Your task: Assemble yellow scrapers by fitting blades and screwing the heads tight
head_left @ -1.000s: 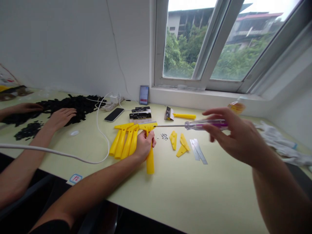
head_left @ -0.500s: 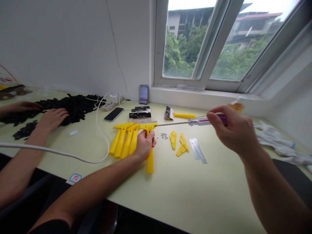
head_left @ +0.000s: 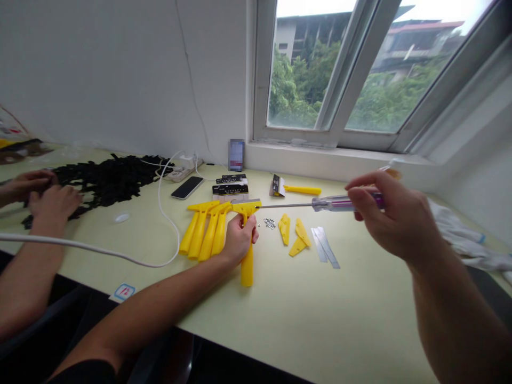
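My left hand [head_left: 241, 237] is closed around a yellow scraper [head_left: 247, 269], just below its wide head, where a metal blade edge shows along the top. In my right hand [head_left: 394, 216] is a screwdriver [head_left: 332, 203] with a clear and purple handle, its shaft pointing left. The screwdriver's tip meets the scraper head near its right end; whether it sits in a screw is too small to tell. Several yellow scraper handles [head_left: 202, 234] lie side by side left of my left hand. Small metal nuts or screws [head_left: 269, 223] are heaped to its right.
Yellow plates [head_left: 284, 229] and thin metal blades [head_left: 326, 248] lie right of centre. Behind are a packaged scraper [head_left: 303, 190], black packs [head_left: 230, 189] and a phone [head_left: 187, 188]. A white cable [head_left: 120, 257] crosses the left side. A co-worker's hands [head_left: 56, 205] handle black strips [head_left: 116, 181].
My right hand and the screwdriver have shifted slightly right, and the scraper in my left hand a little too. The co-worker's hands have drawn left and closer together.
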Motion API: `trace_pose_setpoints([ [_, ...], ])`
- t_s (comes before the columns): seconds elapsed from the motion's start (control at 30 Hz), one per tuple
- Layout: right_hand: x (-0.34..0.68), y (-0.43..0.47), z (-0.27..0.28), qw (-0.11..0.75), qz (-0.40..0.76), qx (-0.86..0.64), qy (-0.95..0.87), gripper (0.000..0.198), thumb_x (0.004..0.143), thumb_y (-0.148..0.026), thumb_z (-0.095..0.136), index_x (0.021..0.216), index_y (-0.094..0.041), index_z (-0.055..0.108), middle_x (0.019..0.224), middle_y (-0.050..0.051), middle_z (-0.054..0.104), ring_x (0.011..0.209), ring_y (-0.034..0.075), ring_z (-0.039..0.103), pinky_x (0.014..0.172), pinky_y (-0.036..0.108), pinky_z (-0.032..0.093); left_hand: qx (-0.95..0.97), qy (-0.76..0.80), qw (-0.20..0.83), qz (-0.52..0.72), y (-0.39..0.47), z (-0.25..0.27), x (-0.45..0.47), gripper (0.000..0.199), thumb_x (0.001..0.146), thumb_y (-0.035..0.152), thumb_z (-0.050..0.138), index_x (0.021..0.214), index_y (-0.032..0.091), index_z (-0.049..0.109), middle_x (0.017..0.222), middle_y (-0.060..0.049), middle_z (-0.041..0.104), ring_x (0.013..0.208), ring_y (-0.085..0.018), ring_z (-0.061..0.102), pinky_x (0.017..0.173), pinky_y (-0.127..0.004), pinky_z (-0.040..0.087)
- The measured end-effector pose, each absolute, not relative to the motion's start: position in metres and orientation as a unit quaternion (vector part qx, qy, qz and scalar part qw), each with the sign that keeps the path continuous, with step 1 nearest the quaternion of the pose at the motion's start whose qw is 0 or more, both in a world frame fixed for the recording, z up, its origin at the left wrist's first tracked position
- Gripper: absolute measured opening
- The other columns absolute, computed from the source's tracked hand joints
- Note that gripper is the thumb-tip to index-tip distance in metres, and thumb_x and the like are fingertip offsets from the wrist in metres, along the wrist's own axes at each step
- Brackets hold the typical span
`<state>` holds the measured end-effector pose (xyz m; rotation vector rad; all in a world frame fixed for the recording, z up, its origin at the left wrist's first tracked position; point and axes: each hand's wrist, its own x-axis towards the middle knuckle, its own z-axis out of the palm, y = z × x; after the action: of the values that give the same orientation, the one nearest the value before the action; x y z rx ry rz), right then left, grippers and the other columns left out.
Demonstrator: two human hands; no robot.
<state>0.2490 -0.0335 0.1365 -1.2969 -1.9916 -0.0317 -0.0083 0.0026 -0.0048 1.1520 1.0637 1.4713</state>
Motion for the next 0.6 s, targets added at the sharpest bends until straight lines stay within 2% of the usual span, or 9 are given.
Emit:
trace_pose_setpoints([
  [0.1,0.2507,-0.032,0.1369,0.355,0.041,-0.463,-0.811,0.043,0.087,-0.05,0.057,0.122,-0.027,0.049,0.105,0.007,0.07,0.076,0.02,0.068,0.066,0.034,0.053,0.462,0.439,0.47,0.611,0.0032,-0.0044,-0.0088,0.029,0.083,0.038,0.061,0.071,0.018,0.044,0.057,0.006,0.047,0.04,-0.005,0.044,0.041,-0.019,0.029],
  [0.13,0.2515,-0.0316,0.1374,0.351,0.046,-0.463,-0.813,0.042,0.086,-0.051,0.058,0.12,-0.027,0.051,0.103,0.007,0.071,0.074,0.02,0.068,0.064,0.034,0.053,0.46,0.439,0.47,0.613,0.0033,-0.0041,-0.009,0.029,0.082,0.038,0.062,0.071,0.018,0.044,0.056,0.006,0.047,0.04,-0.005,0.044,0.041,-0.019,0.029],
  [0.23,0.2541,-0.0311,0.14,0.359,-0.005,-0.522,-0.774,0.031,0.091,-0.051,0.049,0.102,-0.024,0.059,0.066,0.002,0.067,0.053,0.019,0.062,0.056,0.033,0.049,0.468,0.434,0.468,0.612,0.0025,-0.0029,-0.0094,0.03,0.082,0.04,0.063,0.071,0.018,0.045,0.055,0.006,0.047,0.04,-0.005,0.045,0.041,-0.019,0.03],
  [0.27,0.255,-0.0311,0.1411,0.354,-0.013,-0.525,-0.774,0.031,0.091,-0.052,0.049,0.104,-0.025,0.059,0.067,0.002,0.067,0.056,0.02,0.063,0.057,0.033,0.049,0.47,0.433,0.466,0.612,0.0022,-0.0026,-0.0094,0.03,0.082,0.04,0.063,0.071,0.018,0.045,0.055,0.006,0.047,0.04,-0.005,0.045,0.042,-0.019,0.03],
  [0.37,0.2572,-0.0315,0.1432,0.323,0.02,-0.479,-0.816,0.043,0.085,-0.054,0.058,0.119,-0.027,0.055,0.092,0.005,0.073,0.07,0.022,0.068,0.062,0.034,0.051,0.472,0.433,0.459,0.615,0.0019,-0.0026,-0.0098,0.031,0.083,0.041,0.062,0.071,0.018,0.045,0.056,0.006,0.047,0.04,-0.005,0.045,0.041,-0.019,0.029],
  [0.5,0.2573,-0.0321,0.1438,0.327,-0.023,-0.519,-0.79,0.035,0.09,-0.054,0.05,0.097,-0.023,0.064,0.063,0.001,0.066,0.046,0.017,0.058,0.048,0.031,0.044,0.486,0.434,0.451,0.61,0.0029,-0.0033,-0.0103,0.03,0.085,0.04,0.06,0.071,0.018,0.044,0.056,0.006,0.046,0.04,-0.005,0.045,0.041,-0.019,0.03],
  [0.53,0.2572,-0.0323,0.144,0.324,-0.027,-0.516,-0.792,0.035,0.09,-0.053,0.05,0.099,-0.022,0.065,0.067,0.002,0.068,0.05,0.018,0.061,0.051,0.031,0.046,0.486,0.434,0.45,0.61,0.0033,-0.0034,-0.0104,0.03,0.085,0.04,0.06,0.071,0.018,0.044,0.056,0.006,0.046,0.04,-0.005,0.045,0.041,-0.019,0.03],
  [0.6,0.2573,-0.0323,0.1449,0.314,-0.017,-0.483,-0.817,0.036,0.088,-0.05,0.056,0.111,-0.022,0.062,0.089,0.006,0.073,0.069,0.021,0.069,0.062,0.033,0.051,0.478,0.435,0.451,0.616,0.004,-0.0035,-0.0103,0.03,0.084,0.041,0.06,0.071,0.018,0.045,0.057,0.006,0.047,0.04,-0.005,0.045,0.041,-0.019,0.029],
])
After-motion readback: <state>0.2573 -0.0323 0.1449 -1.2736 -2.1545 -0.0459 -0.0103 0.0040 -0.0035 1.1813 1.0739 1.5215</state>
